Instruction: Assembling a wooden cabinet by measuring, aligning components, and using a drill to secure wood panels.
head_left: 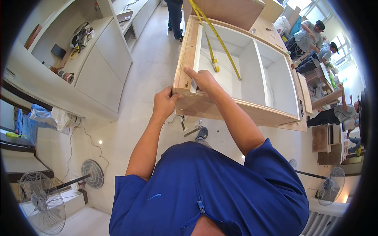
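A cabinet carcass (260, 74) with a white interior and raw plywood edges lies before me, its open side up. My left hand (164, 104) is closed round the near left corner of the plywood board (183, 78) along its side, thumb toward the front edge. A narrow white strip (197, 53) runs along the inner side of that board. My right hand (204, 82) grips the strip near its close end, thumb on top and the other fingers partly hidden. Beyond it, a yellow tape measure (215, 65) hangs into the left compartment with its blade folded over the far edge.
Offcuts (191, 131) lie on the floor by my foot. A white built-in cabinet (98, 74) stands at left. Standing fans (41, 200) are at lower left and right (330, 185). A person (175, 17) stands at the back; several others work among boards at right.
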